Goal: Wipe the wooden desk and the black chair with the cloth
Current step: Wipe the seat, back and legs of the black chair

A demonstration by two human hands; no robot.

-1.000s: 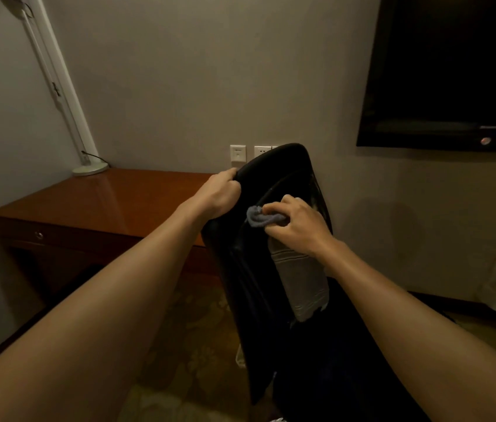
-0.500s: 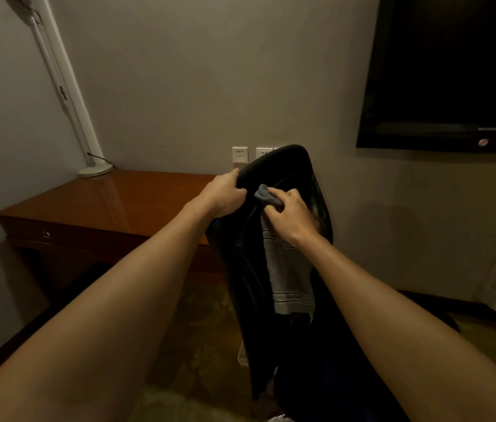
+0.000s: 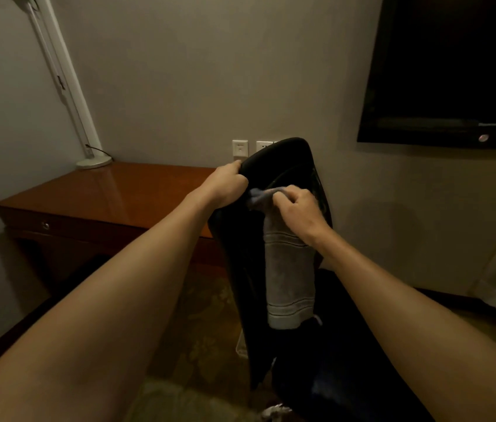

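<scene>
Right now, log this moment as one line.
left grip: holds chair top edge | right grip: holds cloth against chair back | desk: no hand on it

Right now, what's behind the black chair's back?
Behind the black chair: the wall with two white sockets, left socket whole, right socket partly covered. The wooden desk's right end is hidden by it.

Left of the black padded chair [image 3: 286, 166] stood the brown wooden desk [image 3: 125, 193], the white lamp's round base [image 3: 93, 162] on its far corner. Two white wall sockets [image 3: 240, 148] sat just behind the chair's top; the black flat television [image 3: 453, 71] hung above and right of it. We gripped the chair's top left edge with our left hand [image 3: 228, 185]; our right hand [image 3: 298, 208] held the grey striped cloth [image 3: 289, 278] against its back.
</scene>
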